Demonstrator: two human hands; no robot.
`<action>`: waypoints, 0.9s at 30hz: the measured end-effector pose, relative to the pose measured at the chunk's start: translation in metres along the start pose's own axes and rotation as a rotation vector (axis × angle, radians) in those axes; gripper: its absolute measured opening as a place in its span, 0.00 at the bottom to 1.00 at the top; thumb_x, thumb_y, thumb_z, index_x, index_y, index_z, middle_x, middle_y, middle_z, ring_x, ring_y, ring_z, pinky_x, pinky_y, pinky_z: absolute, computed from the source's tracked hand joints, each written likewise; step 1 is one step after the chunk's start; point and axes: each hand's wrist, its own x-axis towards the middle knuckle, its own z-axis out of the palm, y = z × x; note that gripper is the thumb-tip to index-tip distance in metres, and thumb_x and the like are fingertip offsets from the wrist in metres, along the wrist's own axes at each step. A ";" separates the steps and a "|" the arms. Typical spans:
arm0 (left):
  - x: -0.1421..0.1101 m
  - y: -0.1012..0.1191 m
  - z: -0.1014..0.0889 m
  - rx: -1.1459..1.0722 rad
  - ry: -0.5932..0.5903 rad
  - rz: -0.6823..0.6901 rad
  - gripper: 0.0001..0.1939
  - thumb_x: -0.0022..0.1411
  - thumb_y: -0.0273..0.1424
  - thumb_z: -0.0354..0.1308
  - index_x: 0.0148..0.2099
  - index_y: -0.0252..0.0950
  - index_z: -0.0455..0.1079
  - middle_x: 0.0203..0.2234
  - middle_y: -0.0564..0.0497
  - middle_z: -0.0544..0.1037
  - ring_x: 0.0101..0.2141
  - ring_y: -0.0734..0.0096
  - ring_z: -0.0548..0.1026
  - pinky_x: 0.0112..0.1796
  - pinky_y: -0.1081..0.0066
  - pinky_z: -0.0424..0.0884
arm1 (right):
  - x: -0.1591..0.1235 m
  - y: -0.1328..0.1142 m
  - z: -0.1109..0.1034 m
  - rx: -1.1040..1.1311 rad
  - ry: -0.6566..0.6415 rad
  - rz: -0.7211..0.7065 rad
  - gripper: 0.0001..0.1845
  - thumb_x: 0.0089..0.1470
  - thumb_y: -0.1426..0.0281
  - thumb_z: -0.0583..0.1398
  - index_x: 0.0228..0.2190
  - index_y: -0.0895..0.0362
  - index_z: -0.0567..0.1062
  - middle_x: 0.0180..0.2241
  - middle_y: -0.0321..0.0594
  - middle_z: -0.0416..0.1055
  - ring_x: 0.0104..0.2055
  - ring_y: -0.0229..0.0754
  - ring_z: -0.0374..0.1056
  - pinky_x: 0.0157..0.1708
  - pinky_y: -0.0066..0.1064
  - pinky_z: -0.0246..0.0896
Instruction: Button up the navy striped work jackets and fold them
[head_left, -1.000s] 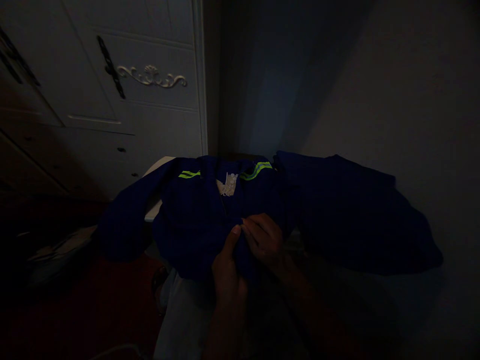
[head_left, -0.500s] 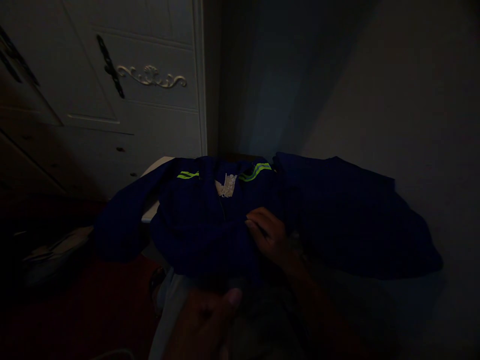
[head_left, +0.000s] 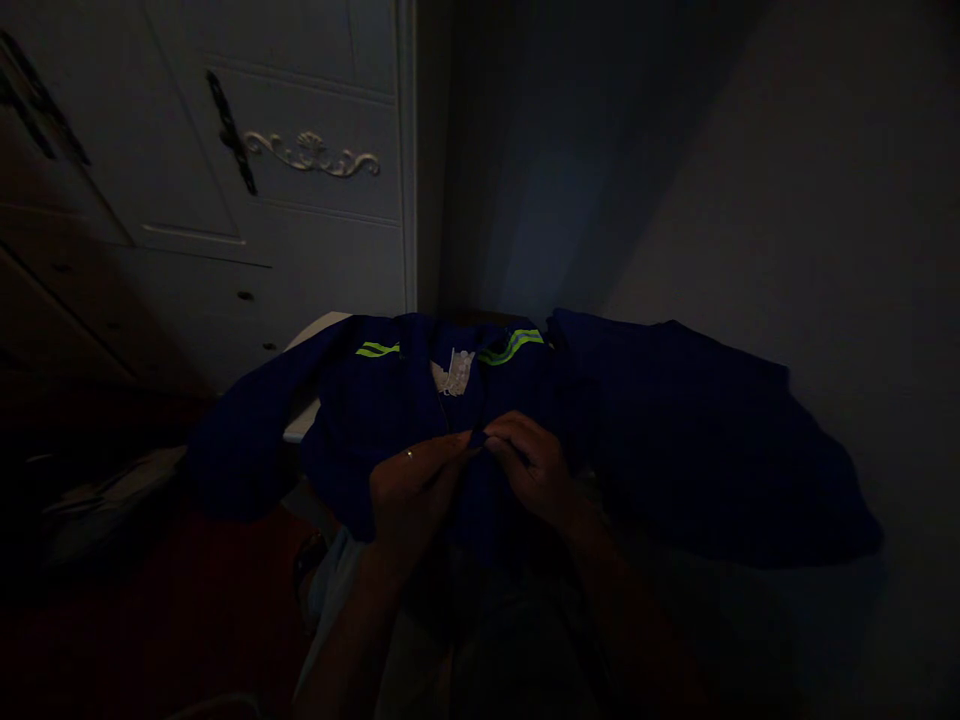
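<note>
A dark blue jacket [head_left: 375, 390] with yellow-green reflective stripes at the shoulders lies spread in front of me, its left-side sleeve hanging down. My left hand [head_left: 416, 490], with a ring on one finger, pinches the cloth at the front of the jacket. Close beside it, my right hand [head_left: 529, 460] grips the same edge, the fingertips of both hands almost meeting. A pale patterned patch [head_left: 454, 373] shows inside the collar opening. Whether a button or zip is between the fingers is too dark to tell.
More dark blue cloth [head_left: 697, 430] drapes to the right, near a grey wall [head_left: 847, 220]. A white cabinet [head_left: 315, 235] with dark handles stands at the back left. A white surface edge [head_left: 300, 422] shows under the jacket, above a dark red floor [head_left: 202, 600].
My left hand has risen from near my lap to the jacket front and now pinches the cloth beside my right hand. The right hand has stayed almost in place.
</note>
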 end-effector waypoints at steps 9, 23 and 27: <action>-0.001 -0.009 0.009 0.138 0.036 0.109 0.04 0.61 0.24 0.60 0.39 0.34 0.74 0.29 0.51 0.81 0.29 0.74 0.80 0.31 0.77 0.74 | 0.000 0.011 -0.001 -0.149 -0.011 -0.181 0.11 0.61 0.74 0.56 0.45 0.59 0.74 0.38 0.44 0.72 0.39 0.35 0.69 0.38 0.26 0.68; -0.016 -0.011 0.013 0.121 0.039 0.209 0.13 0.57 0.18 0.60 0.45 0.34 0.71 0.36 0.45 0.80 0.37 0.69 0.79 0.37 0.69 0.72 | -0.014 0.008 0.009 0.146 0.045 0.183 0.13 0.63 0.69 0.54 0.37 0.58 0.79 0.35 0.41 0.74 0.38 0.35 0.72 0.38 0.27 0.67; -0.019 -0.013 0.006 0.192 0.037 0.239 0.13 0.56 0.17 0.61 0.43 0.35 0.73 0.35 0.46 0.80 0.35 0.68 0.78 0.37 0.67 0.69 | -0.006 0.010 0.005 0.229 -0.040 0.243 0.08 0.56 0.67 0.63 0.33 0.59 0.78 0.32 0.39 0.74 0.34 0.33 0.71 0.35 0.23 0.66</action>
